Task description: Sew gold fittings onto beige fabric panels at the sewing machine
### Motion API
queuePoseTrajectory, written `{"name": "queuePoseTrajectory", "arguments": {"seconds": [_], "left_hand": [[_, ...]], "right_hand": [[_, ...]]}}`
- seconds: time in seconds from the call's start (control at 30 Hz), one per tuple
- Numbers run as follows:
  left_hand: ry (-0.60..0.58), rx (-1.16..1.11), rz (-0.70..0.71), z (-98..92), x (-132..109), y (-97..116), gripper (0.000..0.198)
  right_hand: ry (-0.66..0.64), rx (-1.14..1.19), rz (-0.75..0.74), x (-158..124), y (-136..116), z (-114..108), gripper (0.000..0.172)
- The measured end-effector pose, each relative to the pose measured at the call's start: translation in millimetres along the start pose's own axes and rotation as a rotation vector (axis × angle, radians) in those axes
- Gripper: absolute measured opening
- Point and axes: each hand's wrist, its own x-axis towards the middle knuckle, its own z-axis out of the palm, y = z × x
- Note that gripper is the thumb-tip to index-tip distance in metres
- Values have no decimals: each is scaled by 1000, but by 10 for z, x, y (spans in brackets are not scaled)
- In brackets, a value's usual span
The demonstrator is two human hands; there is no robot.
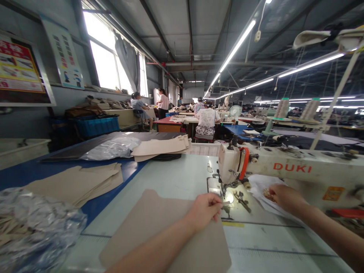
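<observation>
My left hand (205, 209) is closed in a pinch on a small pale strip (226, 203), which points toward the needle area of the sewing machine (231, 167). Below that hand and forearm lies a flat beige panel (148, 223), its right edge near the machine's needle plate (241, 206). To the right, my right hand (284, 196) dips closed fingers into a heap of small tan pieces (267, 195) on white paper (257, 185). Its fingertips are hidden, so whatever they grip does not show.
Stacks of beige panels (76, 184) (162, 147) lie left and behind. A clear plastic bag (42, 227) holding tan pieces is at the near left; another crumpled plastic bag (112, 148) lies farther back. Thread cones (284, 108) stand behind the machine. Several people sit or stand beyond.
</observation>
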Motion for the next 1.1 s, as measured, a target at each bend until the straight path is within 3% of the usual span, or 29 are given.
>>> {"name": "queuePoseTrajectory", "arguments": {"seconds": [0.1,0.23,0.43,0.57,0.8,1.1], "left_hand": [[-3,20,12,-12,15,-8,23],[-3,72,28,-22,21,21,22],[-16,193,65,-54,11,147,28],[-15,240,74,-65,19,162,25],[-19,303,96,-41,-41,144,22],[-5,306,205,3,-54,63,16]], "right_hand": [[60,43,4,-46,10,5,23],[219,327,11,-146,9,-28,18],[317,588,33,-269,-15,-100,9],[371,832,-32,-379,-144,-31,21],[300,1458,-220,-600,-557,84,29],[220,1576,-213,-550,-973,147,28]]}}
